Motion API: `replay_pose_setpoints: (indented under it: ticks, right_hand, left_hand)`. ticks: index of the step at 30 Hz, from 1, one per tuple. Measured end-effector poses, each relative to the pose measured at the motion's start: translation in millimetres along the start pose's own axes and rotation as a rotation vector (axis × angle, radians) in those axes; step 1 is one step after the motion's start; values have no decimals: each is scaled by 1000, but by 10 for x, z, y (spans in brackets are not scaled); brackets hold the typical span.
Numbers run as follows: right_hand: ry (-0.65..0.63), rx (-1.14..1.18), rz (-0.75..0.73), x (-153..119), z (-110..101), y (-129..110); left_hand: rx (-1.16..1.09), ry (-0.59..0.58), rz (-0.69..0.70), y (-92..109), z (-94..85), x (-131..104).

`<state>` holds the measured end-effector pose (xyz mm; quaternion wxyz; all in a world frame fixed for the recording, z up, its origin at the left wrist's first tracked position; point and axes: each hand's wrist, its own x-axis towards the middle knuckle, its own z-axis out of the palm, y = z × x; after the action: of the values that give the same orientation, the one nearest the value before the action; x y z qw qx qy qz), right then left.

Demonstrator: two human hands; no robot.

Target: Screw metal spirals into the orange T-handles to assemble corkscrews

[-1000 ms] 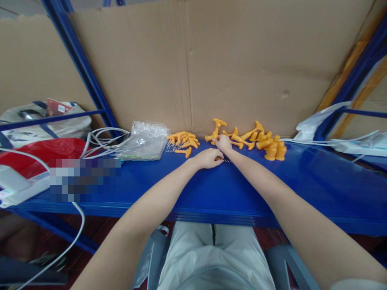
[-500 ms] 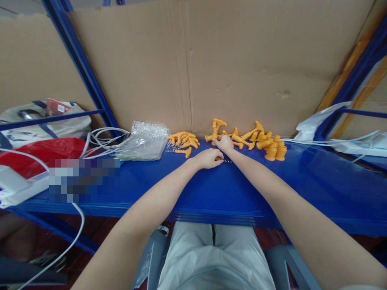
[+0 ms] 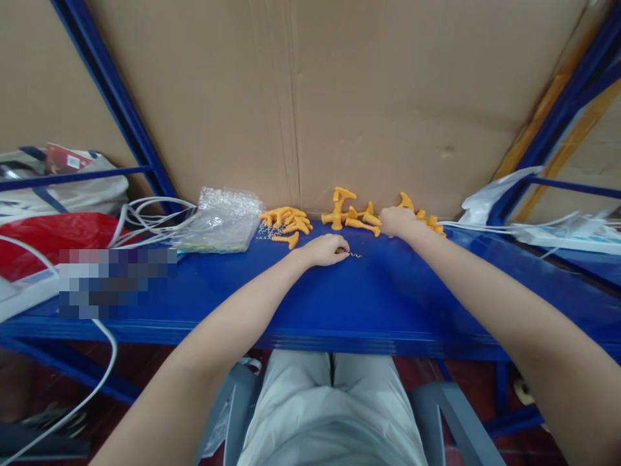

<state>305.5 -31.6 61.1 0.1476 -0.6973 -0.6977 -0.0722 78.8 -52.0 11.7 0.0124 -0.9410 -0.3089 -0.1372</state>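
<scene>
My left hand [image 3: 327, 250] is closed just above the blue tabletop around a corkscrew. A bit of its orange handle shows at the fingers, and its thin metal spiral [image 3: 356, 255] points right. My right hand [image 3: 398, 221] reaches into the orange plastic parts at the back right, its fingers curled down; what they hold, if anything, is hidden. Just behind it an orange handle [image 3: 406, 201] sticks up. Left of it lie orange T-shaped pieces [image 3: 363, 225] beside an upright orange piece [image 3: 338, 210]. Several orange-handled corkscrews [image 3: 291, 220] are heaped further left.
A stack of clear plastic bags [image 3: 226, 223] lies on the blue table [image 3: 330, 310], with white cables [image 3: 155, 210] and a red bag [image 3: 72, 236] further left. Cardboard [image 3: 339, 110] stands along the back. Blue rack posts [image 3: 111, 84] rise at both sides.
My right hand has moved away from my left, rightward to the pile of orange parts. My left hand stays closed on the corkscrew. The whole view has shifted slightly.
</scene>
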Motion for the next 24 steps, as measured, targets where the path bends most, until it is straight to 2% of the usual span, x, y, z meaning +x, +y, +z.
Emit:
replay_pose_setpoints:
  ticks: [2,4,8,11,15,17,21,24]
  right_hand:
    - [-124,-163,35,-7,-98,228]
    - [-182,-206,17,-34,-146,425]
    - [-100,-249,108,-165,-82,657]
    - [-81,-246,117,-253,29,721]
    - [-134,-197,95,-261,136,778]
    - [-136,-208,84,-249,170,798]
    - [-115,-270,84,-262,200,790]
    - [-103,-296,67,-293,186,753]
  left_hand:
    - [11,-2,-5,0,-17,-7]
    - [19,3,-10,4,-48,-16]
    - [64,0,-57,16,-159,-47]
    - [147,8,-146,8,-260,-81]
    - [271,18,-318,-26,-361,-130]
    - [301,-30,-368,-21,-396,-152]
    - [277,-199,-462,69,-458,-179]
    - [244,-265,-475,141,-483,-175]
